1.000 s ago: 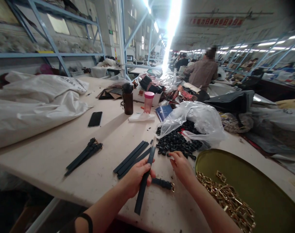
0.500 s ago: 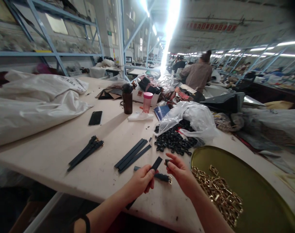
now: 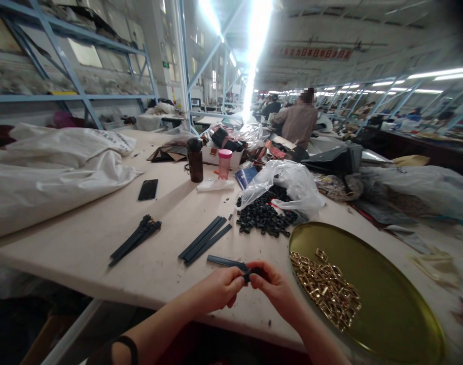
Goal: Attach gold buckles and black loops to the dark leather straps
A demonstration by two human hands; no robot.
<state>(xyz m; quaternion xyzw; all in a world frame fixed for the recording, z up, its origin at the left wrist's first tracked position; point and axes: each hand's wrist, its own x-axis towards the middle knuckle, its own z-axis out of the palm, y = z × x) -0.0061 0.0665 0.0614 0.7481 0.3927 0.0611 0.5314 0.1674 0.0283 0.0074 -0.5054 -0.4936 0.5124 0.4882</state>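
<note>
My left hand (image 3: 224, 290) is closed on a dark leather strap (image 3: 248, 278), only a short piece of which shows between my fingers. My right hand (image 3: 270, 282) meets it there, its fingers pinched round a small black loop at the strap's end; the fingers mostly hide the loop. Just behind my hands lies another dark strap (image 3: 224, 261) on the table, partly covered by them. Farther off are several loose flat straps (image 3: 203, 238). To their left sits a bundle of straps (image 3: 134, 241) with gold buckles at the far end.
A pile of black loops (image 3: 265, 218) spills from a clear plastic bag (image 3: 288, 177). At the right stands a gold-coloured tray (image 3: 391, 284) with many gold buckles (image 3: 330, 294). A phone (image 3: 148, 189), a dark bottle (image 3: 195, 161) and a pink-lidded jar (image 3: 224, 165) stand or lie farther back.
My right hand has moved left and down with the loop, meeting the strap in my left hand. The strap's free end is now hidden among my fingers. The view has shifted slightly.
</note>
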